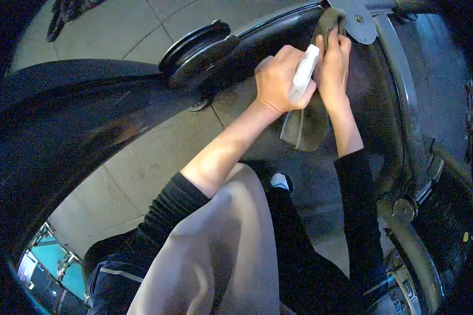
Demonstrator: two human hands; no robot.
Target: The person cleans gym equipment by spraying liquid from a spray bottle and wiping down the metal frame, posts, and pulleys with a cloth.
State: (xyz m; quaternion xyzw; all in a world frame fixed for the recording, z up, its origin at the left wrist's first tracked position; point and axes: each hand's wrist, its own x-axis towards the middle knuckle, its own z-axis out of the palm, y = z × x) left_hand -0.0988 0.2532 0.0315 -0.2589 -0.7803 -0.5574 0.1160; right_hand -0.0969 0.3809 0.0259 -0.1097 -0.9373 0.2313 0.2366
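My left hand (283,79) is closed around a spray bottle with a white trigger head (306,68). The rest of the bottle is mostly hidden by my fingers. Just to its right, my right hand (333,68) grips a grey-brown cloth (329,21), pressed near the upper end of a dark curved panel. A loose length of cloth with a pale stripe hangs below my hands. Beside my right fingertips is a grey rounded plate (367,32) with a bolt in it.
A glossy black body part (79,136) curves along the left, with a round black piece (194,50) at its end. On the right runs a metallic strip (402,79). Grey tiled floor (126,178) lies below. Teal panels (52,262) appear at lower left.
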